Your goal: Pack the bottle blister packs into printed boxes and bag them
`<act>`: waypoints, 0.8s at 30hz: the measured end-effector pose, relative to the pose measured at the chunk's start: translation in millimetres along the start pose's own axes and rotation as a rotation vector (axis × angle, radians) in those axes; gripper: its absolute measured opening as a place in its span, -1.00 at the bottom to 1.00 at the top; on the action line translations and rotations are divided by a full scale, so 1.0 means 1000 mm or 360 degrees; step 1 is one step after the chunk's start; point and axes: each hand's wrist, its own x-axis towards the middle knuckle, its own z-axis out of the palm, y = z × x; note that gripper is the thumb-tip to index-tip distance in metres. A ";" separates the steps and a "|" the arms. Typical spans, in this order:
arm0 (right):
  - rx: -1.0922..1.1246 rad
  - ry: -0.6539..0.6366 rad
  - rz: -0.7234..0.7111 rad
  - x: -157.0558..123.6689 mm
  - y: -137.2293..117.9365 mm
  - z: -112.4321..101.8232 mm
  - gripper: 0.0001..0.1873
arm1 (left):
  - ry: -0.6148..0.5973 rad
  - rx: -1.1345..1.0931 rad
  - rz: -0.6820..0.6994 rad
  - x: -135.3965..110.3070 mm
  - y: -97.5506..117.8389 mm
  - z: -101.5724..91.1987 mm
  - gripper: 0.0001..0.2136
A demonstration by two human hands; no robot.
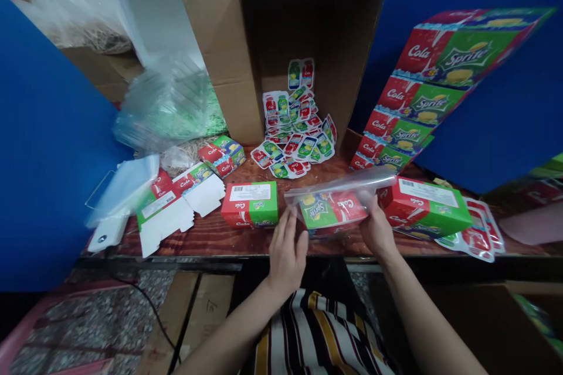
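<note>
A red and green Cola and Sprite box (323, 211) lies inside a clear plastic bag (347, 181) at the table's front edge. At the bag's left end is my left hand (287, 249), its fingers pressed along the plastic and its thumb toward the box. My right hand (377, 229) grips the opposite end, fingers partly hidden behind the plastic. Just left of the bag sits another Cola and Sprite box (250, 205) with a white label. A similar labelled box (424, 208) is close to my right hand.
Behind lies a cardboard carton (215, 64) on its side, with a pile of can-shaped cutouts (294, 123) at its opening. Boxes form a tall stack (409, 99) at right. Flattened boxes (176, 211), a white device (108, 234) and plastic bags (162, 105) occupy the left.
</note>
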 end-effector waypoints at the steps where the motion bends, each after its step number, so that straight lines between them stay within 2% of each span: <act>1: -0.0014 0.0008 0.0063 -0.001 -0.002 0.003 -0.43 | -0.0070 -0.0030 0.0025 0.002 -0.002 0.003 -0.48; 4: 0.0075 0.0079 0.0322 -0.009 0.000 0.012 -0.27 | -0.0253 -0.0201 -0.0056 0.010 -0.011 0.011 -0.34; 8: 0.0101 0.0145 0.0471 -0.027 0.013 0.023 -0.17 | -0.0245 -0.0313 -0.0054 0.018 -0.021 0.014 -0.29; 13: 0.0260 0.0002 0.0313 -0.032 0.036 0.028 -0.12 | -0.0255 -0.0394 -0.0129 0.010 -0.037 0.016 -0.38; 16: 0.0212 -0.0078 0.0263 -0.028 0.040 0.022 -0.18 | -0.0285 -0.0456 -0.0174 0.005 -0.041 0.011 -0.33; 21: 0.0293 -0.0138 0.0021 -0.024 0.021 0.024 -0.14 | -0.0217 -0.0717 -0.0066 0.022 -0.024 0.005 -0.06; 24: 0.0409 -0.0097 0.0033 -0.023 0.008 0.032 -0.12 | -0.0146 -0.0927 -0.0089 0.033 -0.013 0.014 -0.05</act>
